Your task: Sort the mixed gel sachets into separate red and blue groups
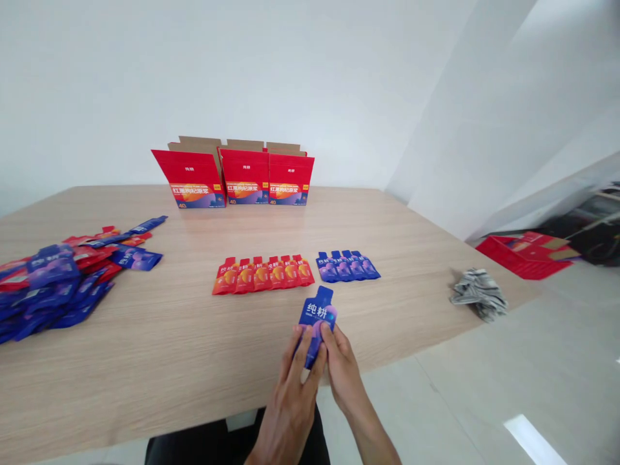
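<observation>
Both of my hands hold one blue pouch (pixel 317 318) upright above the near edge of the wooden table (pixel 194 349). My left hand (pixel 293 394) grips its lower left side with the fingers closed on it. My right hand (pixel 341 368) pinches its lower right side. Just beyond it, a row of several red-orange pouches (pixel 263 274) lies flat on the table, with a row of several blue pouches (pixel 347 265) to their right.
A loose heap of blue and red pouches (pixel 62 278) covers the table's left side. Three open red cartons (pixel 237 177) stand at the far edge. A crumpled grey cloth (pixel 479 294) lies near the right edge. A flattened red carton (pixel 526 253) rests on the floor.
</observation>
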Available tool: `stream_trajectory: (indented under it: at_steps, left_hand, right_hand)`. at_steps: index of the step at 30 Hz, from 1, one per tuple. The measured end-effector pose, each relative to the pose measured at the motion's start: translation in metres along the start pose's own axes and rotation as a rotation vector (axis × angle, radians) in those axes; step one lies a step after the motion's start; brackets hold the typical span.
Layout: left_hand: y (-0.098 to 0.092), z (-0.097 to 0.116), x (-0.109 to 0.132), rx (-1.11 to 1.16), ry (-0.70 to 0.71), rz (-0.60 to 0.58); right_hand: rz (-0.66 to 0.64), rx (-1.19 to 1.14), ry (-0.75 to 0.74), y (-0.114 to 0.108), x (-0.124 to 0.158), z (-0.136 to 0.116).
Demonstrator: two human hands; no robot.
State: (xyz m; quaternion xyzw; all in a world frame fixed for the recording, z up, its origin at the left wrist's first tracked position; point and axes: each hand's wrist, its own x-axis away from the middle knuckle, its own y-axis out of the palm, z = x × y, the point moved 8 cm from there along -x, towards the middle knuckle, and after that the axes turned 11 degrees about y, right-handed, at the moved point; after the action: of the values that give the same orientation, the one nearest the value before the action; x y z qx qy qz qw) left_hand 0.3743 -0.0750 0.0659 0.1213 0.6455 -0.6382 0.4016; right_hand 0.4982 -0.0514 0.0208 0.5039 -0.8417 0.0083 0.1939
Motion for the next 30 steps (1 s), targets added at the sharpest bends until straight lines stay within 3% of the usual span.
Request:
stream_trajectory:
  at_steps: [3,7,9,11,15,20,30]
  left_hand:
    - [0.002,0.001,-0.002,0.084,0.016,-0.021]
    - [0.007,-0.038,0.021,0.133,-0.132,-0.039]
    - [0.009,-0.065,0.039,0.091,-0.203,-0.035]
    - [0.009,-0.087,0.055,0.046,-0.245,-0.038]
    - [0.004,-0.106,0.072,-0.029,-0.291,-0.029]
    - [0.001,-0.099,0.07,-0.081,-0.323,-0.043]
    - [0.001,-0.098,0.068,-0.078,-0.343,-0.045]
  right_hand:
    - [0.116,0.056,-0.109,-0.058,-0.031,-0.031]
    - [0.557,0.362,-0.386,-0.179,-0.094,-0.11]
    - [0.734,0.607,-0.323,-0.226,-0.135,-0.136]
    - [0.805,0.778,-0.237,-0.253,-0.172,-0.152]
    - [0.814,0.888,-0.157,-0.263,-0.218,-0.156]
    - [0.812,0.976,-0.105,-0.252,-0.248,-0.14]
    - [0.928,1.048,0.006,-0.25,-0.253,-0.117]
